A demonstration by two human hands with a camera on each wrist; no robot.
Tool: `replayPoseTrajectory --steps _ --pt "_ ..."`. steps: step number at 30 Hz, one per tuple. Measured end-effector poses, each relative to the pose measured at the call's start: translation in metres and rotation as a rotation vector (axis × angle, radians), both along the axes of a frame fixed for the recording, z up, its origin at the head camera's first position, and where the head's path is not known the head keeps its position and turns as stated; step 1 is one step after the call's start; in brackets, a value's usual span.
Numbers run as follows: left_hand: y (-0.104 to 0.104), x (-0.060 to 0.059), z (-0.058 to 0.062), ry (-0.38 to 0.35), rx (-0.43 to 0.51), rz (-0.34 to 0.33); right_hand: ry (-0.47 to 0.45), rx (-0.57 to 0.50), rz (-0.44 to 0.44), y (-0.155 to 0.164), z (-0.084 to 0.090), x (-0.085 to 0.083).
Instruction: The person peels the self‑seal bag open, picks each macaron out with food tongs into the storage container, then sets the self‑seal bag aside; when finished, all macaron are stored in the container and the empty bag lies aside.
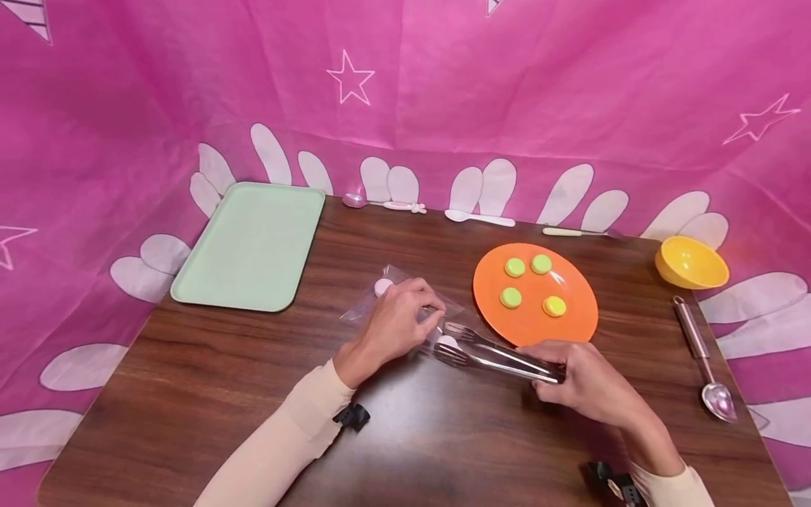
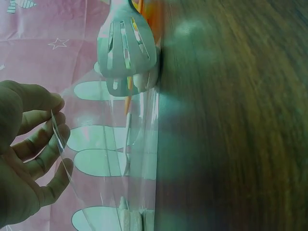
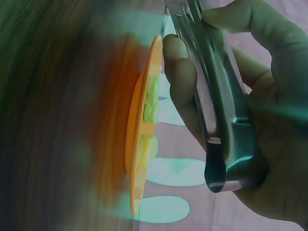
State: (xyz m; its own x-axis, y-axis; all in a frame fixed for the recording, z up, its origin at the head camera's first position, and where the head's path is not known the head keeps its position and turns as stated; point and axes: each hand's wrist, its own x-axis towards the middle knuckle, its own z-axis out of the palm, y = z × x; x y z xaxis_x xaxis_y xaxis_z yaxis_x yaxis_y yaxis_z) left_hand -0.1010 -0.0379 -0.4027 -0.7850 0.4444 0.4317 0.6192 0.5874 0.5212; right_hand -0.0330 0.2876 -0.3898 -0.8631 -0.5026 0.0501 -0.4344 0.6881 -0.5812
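My left hand (image 1: 395,320) pinches the edge of a clear plastic bag (image 1: 360,307) between thumb and fingertips, and the film hangs from them in the left wrist view. A pale pink round piece, like a toy macaron (image 1: 383,286), lies inside the bag. My right hand (image 1: 589,377) grips metal tongs (image 1: 507,360) near their bent end. Between the slotted tong heads (image 2: 126,48) sits another pale pink macaron (image 1: 448,341), right at the bag's near side. Beside the tongs an orange plate (image 1: 488,282) bears several green macarons (image 1: 510,297) and a yellow one (image 1: 554,306).
A pale green tray (image 1: 253,246) lies at the left. Along the back edge are a spoon (image 1: 355,201), a white spoon (image 1: 478,218) and a pale-handled utensil (image 1: 564,232). At the right stand a yellow bowl (image 1: 692,264) and a metal scoop (image 1: 703,359).
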Motion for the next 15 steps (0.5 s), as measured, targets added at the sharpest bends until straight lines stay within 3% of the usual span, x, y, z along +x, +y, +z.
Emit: replayPoseTrajectory --steps 7,15 --pt "0.0 -0.001 0.0 -0.004 -0.024 0.011 0.053 0.007 -0.03 -0.001 0.003 0.003" --pt "-0.001 -0.001 -0.002 0.015 -0.009 0.015 0.087 -0.011 -0.103 0.026 0.009 0.003"
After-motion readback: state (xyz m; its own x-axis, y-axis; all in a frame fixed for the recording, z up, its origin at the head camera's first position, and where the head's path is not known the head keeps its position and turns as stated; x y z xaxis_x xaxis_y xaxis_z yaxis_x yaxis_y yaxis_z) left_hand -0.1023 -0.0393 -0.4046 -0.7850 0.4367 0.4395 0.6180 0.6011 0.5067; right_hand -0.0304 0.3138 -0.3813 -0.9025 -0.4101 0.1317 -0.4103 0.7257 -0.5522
